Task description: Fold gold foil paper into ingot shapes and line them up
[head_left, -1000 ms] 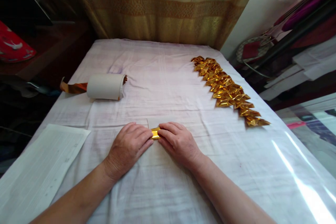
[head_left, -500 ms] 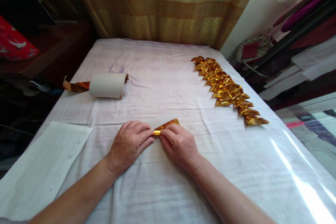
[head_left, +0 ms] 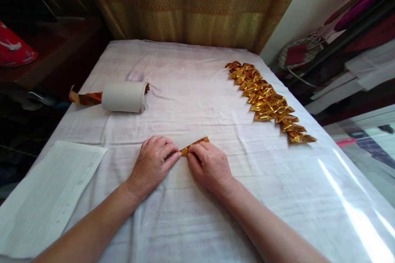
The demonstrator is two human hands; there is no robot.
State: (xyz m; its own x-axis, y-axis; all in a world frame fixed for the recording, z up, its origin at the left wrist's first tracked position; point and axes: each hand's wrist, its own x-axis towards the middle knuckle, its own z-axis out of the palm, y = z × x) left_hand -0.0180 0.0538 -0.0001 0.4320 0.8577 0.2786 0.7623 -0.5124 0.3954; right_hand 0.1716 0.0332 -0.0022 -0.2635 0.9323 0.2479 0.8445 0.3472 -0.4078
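Since the half-second-earlier frame, the foil piece (head_left: pixel 184 151) had turned between your fingertips: its narrow bright band gave way to a duller, creased face, and the gold border running out past your right hand (head_left: pixel 211 166) looked thinner. Roll and row sat a touch higher in view, probably head tilt.

Location: foil near the middle of the bed sheet (head_left: pixel 185 230), white side angled to the far right.

Grip: your left hand (head_left: pixel 154 160) had thumb and index brought together at the foil's left end, a small gap looped behind the tips; your right thumb and fingers pinched it just to the right, nearly closed. Pressure could not be judged.

Risks, as judged: the free white flap lay slanted, so uneven pull between the hands could skew the crease. Slick foil might slip if either pinch eased. The soft, wrinkled cloth offered poor backing; pressing there could leave a blurred fold. Over-tight pinching might tear or dent the thin material.

Surroundings: the roll (head_left: pixel 122 97) at far left trailed a loose tail, apt to snag; the folded gold pieces (head_left: pixel 262 94) at far right stood well apart, crushable under a careless forearm.
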